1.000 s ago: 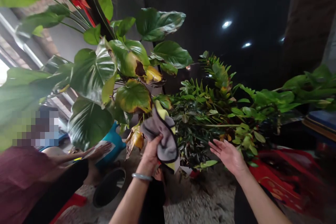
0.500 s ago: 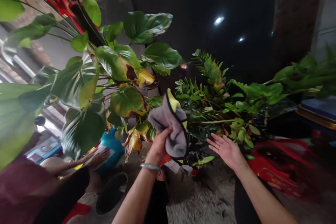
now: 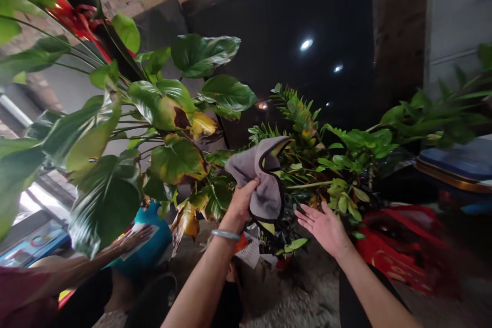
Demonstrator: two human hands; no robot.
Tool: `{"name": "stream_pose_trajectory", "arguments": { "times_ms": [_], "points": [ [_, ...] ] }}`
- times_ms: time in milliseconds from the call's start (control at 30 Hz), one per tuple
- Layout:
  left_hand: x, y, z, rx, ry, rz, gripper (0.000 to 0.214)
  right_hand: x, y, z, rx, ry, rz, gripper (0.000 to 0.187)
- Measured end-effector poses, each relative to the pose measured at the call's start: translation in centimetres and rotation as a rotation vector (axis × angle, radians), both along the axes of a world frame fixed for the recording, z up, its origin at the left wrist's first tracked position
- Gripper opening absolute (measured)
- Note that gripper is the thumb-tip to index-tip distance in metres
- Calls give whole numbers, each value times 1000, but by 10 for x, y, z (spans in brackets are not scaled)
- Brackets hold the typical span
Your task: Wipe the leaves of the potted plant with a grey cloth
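Note:
Bunched in my left hand (image 3: 242, 204) is a grey cloth (image 3: 265, 184) with a black border and a yellow-green underside. A pale bangle (image 3: 226, 234) circles that wrist. My right hand (image 3: 325, 228) is open and palm up, its fingers spread and pointing left towards the cloth without touching it. Behind both hands stand leafy potted plants. On the left, a large-leaved plant (image 3: 180, 159) has leaves with yellow and brown patches. Straight ahead rises a smaller-leaved plant (image 3: 295, 113), and bright green leaves (image 3: 357, 143) spread to the right.
At lower left another person's hand (image 3: 138, 238) rests on a blue object (image 3: 154, 236). A red bag (image 3: 407, 246) sits on the floor at right, below a blue case (image 3: 457, 159). Printed paper (image 3: 249, 251) lies under the plants. A dark glossy panel (image 3: 277, 25) stands behind.
The cloth in my left hand has turned, its upper part now folding over to the right. My view has shifted right and slightly up. My right hand remains open.

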State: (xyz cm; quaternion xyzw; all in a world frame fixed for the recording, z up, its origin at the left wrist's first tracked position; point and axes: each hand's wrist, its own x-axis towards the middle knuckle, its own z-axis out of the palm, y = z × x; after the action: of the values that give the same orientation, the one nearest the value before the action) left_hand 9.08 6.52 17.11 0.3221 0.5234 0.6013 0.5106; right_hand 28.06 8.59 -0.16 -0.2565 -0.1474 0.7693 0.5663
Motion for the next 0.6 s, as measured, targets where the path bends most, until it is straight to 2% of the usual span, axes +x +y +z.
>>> {"name": "stream_pose_trajectory", "arguments": {
  "times_ms": [67,133,167,233,267,333,400,433,500,533,600],
  "points": [
    [7,-9,-25,-135,66,-99,23,1,0,-1,8,5,2,43],
    [5,-31,-46,-237,166,-321,22,3,-1,-2,8,-6,15,45],
    [2,-41,-51,-253,208,-429,23,4,-1,-3,-3,-15,21,45],
    [-7,-52,-45,-219,258,-560,24,5,-1,-3,-31,-33,28,46],
    [-10,-50,-36,-169,258,-566,26,6,-1,-3,-42,-36,24,47],
    [-12,-32,-13,-57,218,-461,29,6,0,-2,-52,-28,5,48],
    [-7,-7,3,53,140,-244,31,5,1,0,-65,-4,-14,50],
    [-2,5,6,79,106,-134,30,5,1,0,-74,10,-22,51],
    [10,16,-4,55,76,-23,24,4,0,1,-80,28,-35,51],
    [15,14,-15,3,88,-49,21,3,0,1,-78,28,-36,51],
    [19,-3,-38,-133,171,-256,19,4,-1,0,-65,12,-17,50]
  ]
}}
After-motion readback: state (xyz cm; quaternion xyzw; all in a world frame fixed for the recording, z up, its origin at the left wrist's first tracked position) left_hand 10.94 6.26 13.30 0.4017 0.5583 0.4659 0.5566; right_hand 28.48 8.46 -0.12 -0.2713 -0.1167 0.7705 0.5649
